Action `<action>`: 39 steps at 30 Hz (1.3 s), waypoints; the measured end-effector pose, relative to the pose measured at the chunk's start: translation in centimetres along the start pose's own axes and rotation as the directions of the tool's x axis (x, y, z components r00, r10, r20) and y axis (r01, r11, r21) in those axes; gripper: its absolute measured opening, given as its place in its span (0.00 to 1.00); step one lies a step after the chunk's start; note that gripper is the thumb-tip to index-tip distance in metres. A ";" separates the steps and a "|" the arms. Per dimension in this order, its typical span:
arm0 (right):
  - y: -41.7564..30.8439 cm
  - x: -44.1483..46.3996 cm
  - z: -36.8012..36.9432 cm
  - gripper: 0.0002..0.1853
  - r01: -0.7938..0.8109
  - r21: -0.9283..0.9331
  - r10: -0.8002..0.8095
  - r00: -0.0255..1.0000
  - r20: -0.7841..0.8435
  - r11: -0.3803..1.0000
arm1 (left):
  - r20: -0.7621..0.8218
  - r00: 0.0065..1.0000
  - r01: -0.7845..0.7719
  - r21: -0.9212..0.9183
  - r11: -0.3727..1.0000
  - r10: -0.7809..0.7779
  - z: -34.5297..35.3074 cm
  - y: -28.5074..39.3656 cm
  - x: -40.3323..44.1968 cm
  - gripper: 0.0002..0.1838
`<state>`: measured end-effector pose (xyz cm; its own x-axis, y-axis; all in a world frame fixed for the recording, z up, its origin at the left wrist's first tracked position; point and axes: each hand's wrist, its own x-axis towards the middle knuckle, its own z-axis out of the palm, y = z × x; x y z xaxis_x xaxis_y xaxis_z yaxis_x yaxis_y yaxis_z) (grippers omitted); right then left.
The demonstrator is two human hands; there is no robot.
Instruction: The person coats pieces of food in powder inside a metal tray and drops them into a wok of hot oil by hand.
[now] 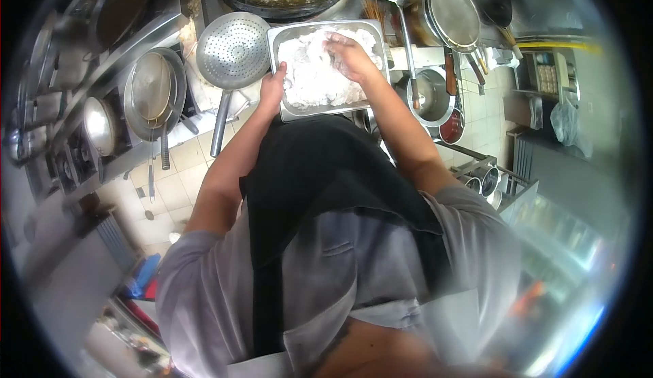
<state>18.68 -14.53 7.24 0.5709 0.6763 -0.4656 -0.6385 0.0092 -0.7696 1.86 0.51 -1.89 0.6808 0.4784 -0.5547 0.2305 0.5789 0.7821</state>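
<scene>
A rectangular metal tray [333,111] holds white, flour-like coated pieces [313,72]. My left hand [273,87] grips the tray's left wall, its thumb up at the rim. Over the right part of the tray, my right hand [348,57] reaches into the white pieces; its fingers are bent and dusted white, and what they hold, if anything, is too small to make out. Just beyond the tray sits a dark wok [286,9] with bubbling yellow oil. A perforated skimmer [233,50] lies directly left of the tray, its handle pointing down.
Strainers [151,87] and a pan lid [101,126] are at the left. On the right are a ladle [407,35], a round sieve [452,18], a metal pot [432,96] and a red container [451,128]. Shelves [544,72] stand farther right.
</scene>
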 end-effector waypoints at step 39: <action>-0.5 1.8 3.2 0.44 -0.049 -0.668 -0.250 0.905 -0.344 0.742 | -0.060 0.998 0.029 0.086 0.996 -0.024 1.0 1.7 -1.6 0.31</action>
<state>18.33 -10.99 8.17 0.8540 0.3561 -0.3793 -0.1570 -0.5186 -0.8405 1.86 0.04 0.67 0.6318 0.5032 -0.5896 0.3092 0.5339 0.7870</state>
